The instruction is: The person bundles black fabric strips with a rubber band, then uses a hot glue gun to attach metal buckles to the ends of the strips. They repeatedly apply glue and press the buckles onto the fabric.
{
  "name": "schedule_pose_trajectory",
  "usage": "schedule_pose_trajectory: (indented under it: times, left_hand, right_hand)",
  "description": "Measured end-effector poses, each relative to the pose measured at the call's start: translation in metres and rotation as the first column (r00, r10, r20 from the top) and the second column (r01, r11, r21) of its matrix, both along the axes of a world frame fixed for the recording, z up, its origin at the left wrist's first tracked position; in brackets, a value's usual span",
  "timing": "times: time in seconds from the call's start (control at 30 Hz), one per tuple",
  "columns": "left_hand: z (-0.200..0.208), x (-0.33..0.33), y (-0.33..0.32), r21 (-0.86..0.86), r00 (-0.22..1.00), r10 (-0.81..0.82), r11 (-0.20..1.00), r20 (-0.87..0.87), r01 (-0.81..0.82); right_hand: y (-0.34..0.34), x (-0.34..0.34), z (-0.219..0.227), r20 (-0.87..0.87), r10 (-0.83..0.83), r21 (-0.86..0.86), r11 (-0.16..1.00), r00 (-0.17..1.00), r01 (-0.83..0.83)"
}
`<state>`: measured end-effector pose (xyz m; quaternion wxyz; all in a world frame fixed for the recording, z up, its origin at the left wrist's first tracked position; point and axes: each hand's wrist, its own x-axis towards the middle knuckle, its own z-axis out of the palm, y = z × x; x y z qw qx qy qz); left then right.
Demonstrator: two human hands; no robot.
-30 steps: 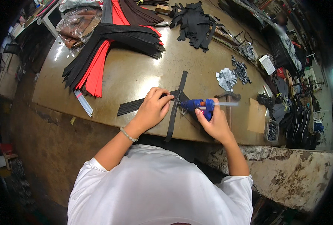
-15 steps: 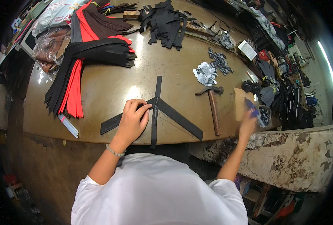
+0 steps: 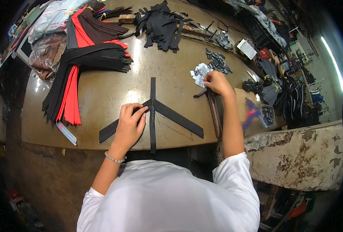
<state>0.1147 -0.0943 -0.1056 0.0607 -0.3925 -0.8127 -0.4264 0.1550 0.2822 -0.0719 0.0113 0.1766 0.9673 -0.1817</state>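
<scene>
A black strap piece [image 3: 179, 120] lies near the table's front edge, its two slanting arms meeting an upright strip at the middle. My left hand [image 3: 129, 120] rests on its left arm, thumb and fingers pinched together just beside the join. Farther right, my right hand [image 3: 218, 83] reaches over a hammer [image 3: 214, 116] to a small pile of white labels [image 3: 199, 74]. Its fingertips are closed at the pile's edge, apparently on a label, partly hidden by the fingers. Purple-handled snips [image 3: 252, 112] lie to the right of my right forearm, somewhat blurred.
Dark small clips [image 3: 218, 61] are heaped behind the labels. Bundles of black strips [image 3: 98, 54] and red strips [image 3: 69, 100] lie at the left. More black straps [image 3: 162, 27] are piled at the back. A clear tub [image 3: 268, 115] stands at the right.
My right hand has let go of the purple snips at the right and moved left and away to the label pile. My left hand stays on the strap.
</scene>
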Motion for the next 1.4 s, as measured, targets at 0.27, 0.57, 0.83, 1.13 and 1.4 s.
schedule_pose_trajectory:
  times: [0.27,0.57,0.83,1.13,1.4]
  left_hand:
    - [-0.002,-0.001,0.0,0.018,1.0,-0.018,1.0,0.014,0.017]
    - [-0.003,-0.002,-0.001,0.016,1.0,-0.025,1.0,-0.003,0.025]
    - [0.016,0.001,0.0,0.156,0.999,0.033,0.987,0.015,-0.035]
    - [0.076,-0.014,0.033,0.238,0.775,-0.373,0.927,0.51,0.29]
    - [0.048,-0.023,0.013,0.426,0.408,-0.412,0.903,0.815,0.061]
  right_hand:
    - [0.029,-0.004,0.0,0.089,0.155,-0.086,0.985,0.984,-0.148]
    - [0.053,0.019,0.002,0.132,-0.334,-0.071,0.936,0.933,0.346]
    - [-0.011,0.034,0.022,-0.308,-0.275,-0.316,0.933,0.911,0.175]
    - [-0.168,0.043,0.089,-0.398,0.113,-0.326,0.91,0.91,-0.256]
    - [-0.197,0.047,0.06,-0.66,0.101,-0.24,0.91,0.744,-0.337]
